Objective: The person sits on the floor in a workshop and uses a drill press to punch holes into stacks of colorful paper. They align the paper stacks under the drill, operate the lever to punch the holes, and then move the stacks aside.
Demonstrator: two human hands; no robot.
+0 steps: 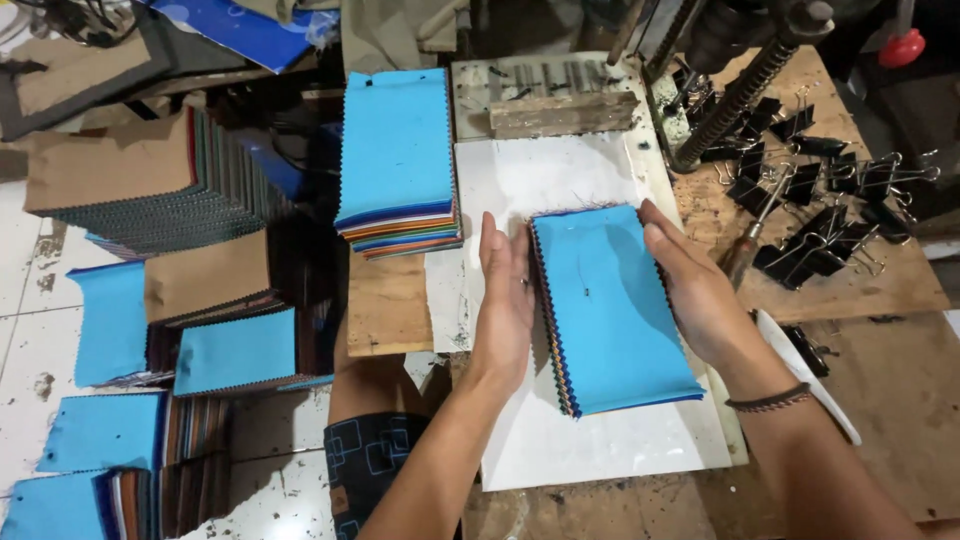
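Note:
A stack of fabric swatches (pixel 612 305) with a bright blue top sheet and zigzag-cut edges lies on a white board (pixel 600 450). My left hand (pixel 507 300) presses flat against the stack's left edge, fingers straight. Against the right edge rests my right hand (pixel 692 290), so the stack is squeezed between both palms. A dark braided band circles my right wrist.
A taller swatch stack (pixel 397 160) with a blue top stands behind on the left. A wooden block (pixel 563 113) lies at the board's far end. Black binder clips (pixel 815 200) and a tool handle (pixel 742 252) lie to the right. More swatch piles (pixel 150 300) cover the floor at left.

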